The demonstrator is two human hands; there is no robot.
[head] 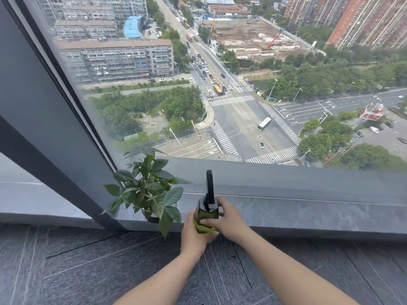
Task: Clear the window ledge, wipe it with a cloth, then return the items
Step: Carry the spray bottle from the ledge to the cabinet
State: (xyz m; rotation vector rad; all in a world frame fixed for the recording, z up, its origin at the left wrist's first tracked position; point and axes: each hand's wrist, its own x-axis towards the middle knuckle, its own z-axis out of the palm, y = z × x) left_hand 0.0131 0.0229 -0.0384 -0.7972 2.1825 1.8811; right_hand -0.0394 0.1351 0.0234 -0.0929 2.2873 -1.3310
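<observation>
A dark green pump bottle (206, 213) with a tall black pump head stands upright at the front edge of the grey stone window ledge (308, 213). My left hand (193, 235) wraps its lower left side and base. My right hand (226, 219) grips it from the right, fingers across the front. Just left of the bottle, a small potted plant (146, 193) with broad green leaves stands on the ledge near the window frame. I see no cloth.
A slanted dark window frame post (55, 128) meets the ledge left of the plant. Large glass rises behind the ledge over a city view. Dark grey tiled floor (88, 267) lies below the ledge.
</observation>
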